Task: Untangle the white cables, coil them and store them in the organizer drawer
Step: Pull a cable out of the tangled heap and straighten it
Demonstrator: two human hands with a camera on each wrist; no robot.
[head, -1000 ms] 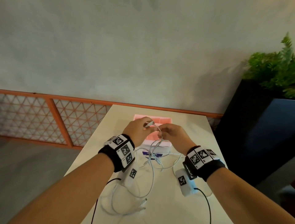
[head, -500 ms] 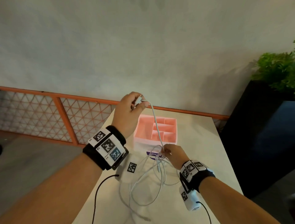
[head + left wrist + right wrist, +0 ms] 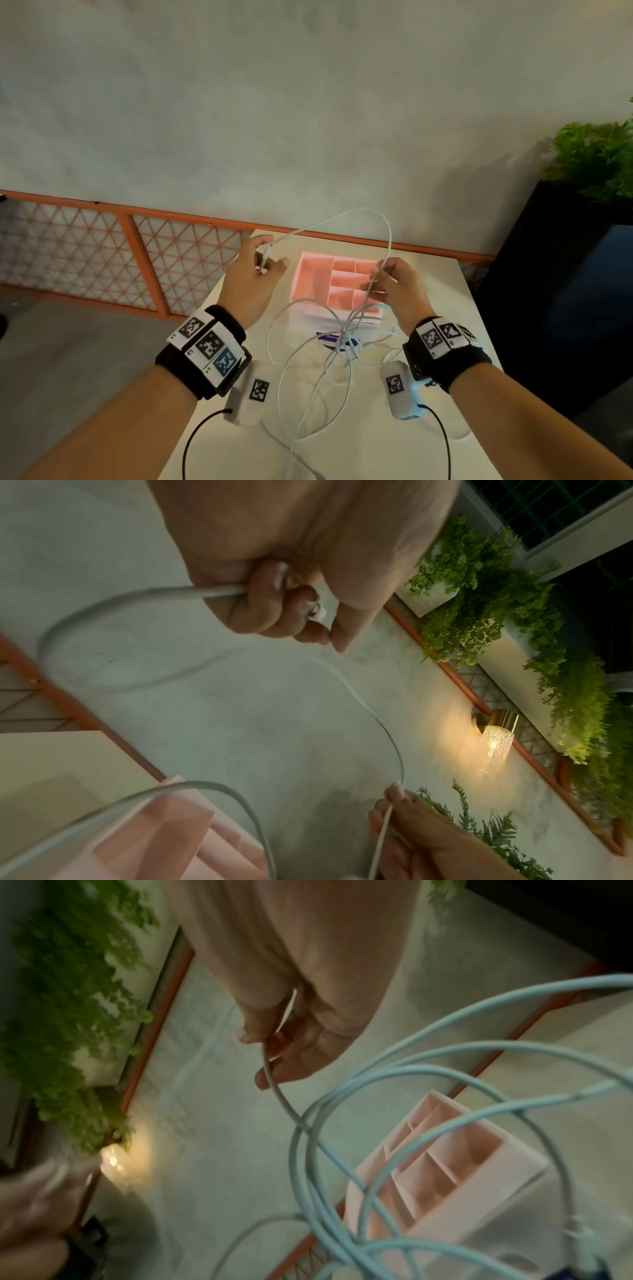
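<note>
Several white cables (image 3: pixel 337 346) lie tangled on the pale table (image 3: pixel 394 445), in front of the pink divided organizer drawer (image 3: pixel 313 274). My left hand (image 3: pixel 267 255) grips one cable's plug end, left of the drawer; in the left wrist view its fingers (image 3: pixel 270 607) curl round the plug. My right hand (image 3: pixel 376 274) pinches the same cable above the drawer's right side, as the right wrist view (image 3: pixel 263 1047) confirms. That cable arcs high (image 3: pixel 359 210) between the hands, then drops from the right hand into the tangle. The drawer (image 3: pixel 445 1164) holds no cables.
A black planter (image 3: pixel 565 291) with a green plant stands just right of the table. An orange lattice railing (image 3: pixel 137 260) runs behind and to the left. A purple label (image 3: pixel 325 337) lies under the tangle. A lit wall lamp (image 3: pixel 493 745) hangs nearby.
My left hand has come down from its raised pull. My right hand has risen from the tangle to above the drawer. The cable between them now bows upward in a slack arc.
</note>
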